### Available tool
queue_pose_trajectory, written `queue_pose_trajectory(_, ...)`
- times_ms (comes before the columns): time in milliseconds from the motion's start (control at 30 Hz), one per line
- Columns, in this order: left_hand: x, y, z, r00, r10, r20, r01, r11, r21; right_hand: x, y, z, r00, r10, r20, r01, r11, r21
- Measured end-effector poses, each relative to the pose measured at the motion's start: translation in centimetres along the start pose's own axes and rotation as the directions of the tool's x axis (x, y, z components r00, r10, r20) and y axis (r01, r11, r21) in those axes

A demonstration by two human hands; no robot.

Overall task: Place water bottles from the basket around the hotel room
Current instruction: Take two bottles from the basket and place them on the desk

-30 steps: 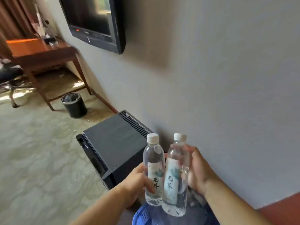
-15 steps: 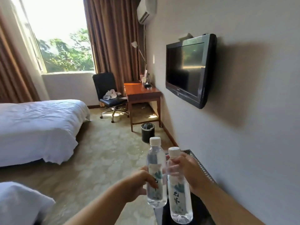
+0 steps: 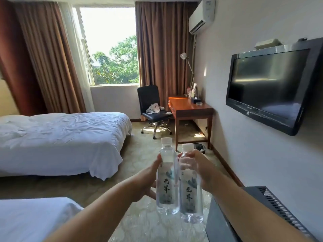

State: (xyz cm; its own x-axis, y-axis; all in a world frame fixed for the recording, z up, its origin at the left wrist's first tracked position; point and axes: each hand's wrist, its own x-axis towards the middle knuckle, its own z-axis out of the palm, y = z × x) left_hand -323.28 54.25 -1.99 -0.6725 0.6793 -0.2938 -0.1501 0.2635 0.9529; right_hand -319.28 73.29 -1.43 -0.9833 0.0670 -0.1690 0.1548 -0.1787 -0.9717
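Two clear water bottles with white caps and pale labels stand upright side by side in front of me, held in the air over the carpet. My left hand grips the left bottle from its left side. My right hand grips the right bottle around its upper part, fingers curled round the shoulder. The two bottles touch or nearly touch. The basket is out of view.
A black mini-fridge sits at the lower right against the wall. A wooden desk, an office chair and a black bin stand ahead. One white bed lies left, another bed corner lower left. A TV hangs on the right wall.
My view has swung up and left from the fridge and basket to the whole room. Both hands still hold the bottles, now carried further forward; the blue basket has dropped out of view.
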Motion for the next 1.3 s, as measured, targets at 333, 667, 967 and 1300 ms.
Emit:
queue_pose_trajectory(333, 6.8, 1.4, -13.7, 0.981, 0.102, -0.164, -0.119, 0.988, -0.1, 14.1, -1.2, 5.7, 0.999, -0.016, -0.044, 0.016, 1.0, -0.017)
queue_pose_trajectory(667, 26.2, 5.8, -20.7, 0.967, 0.136, -0.214, -0.108, 0.985, 0.138, 32.8, -3.1, -0.7, 0.994, -0.046, -0.1, 0.052, 0.997, 0.062)
queue_pose_trajectory(967, 46.4, 15.1, -27.3, 0.974, 0.154, -0.164, -0.134, 0.983, 0.125, 50.9, -11.0, -9.2, 0.967, -0.155, -0.201, 0.155, 0.988, -0.019)
queue_pose_trajectory(1300, 61.3, 19.0, -34.0, 0.972, 0.179, -0.15, -0.176, 0.984, 0.036, 66.0, -14.7, -13.5, 0.927, -0.241, -0.287, 0.218, 0.97, -0.108)
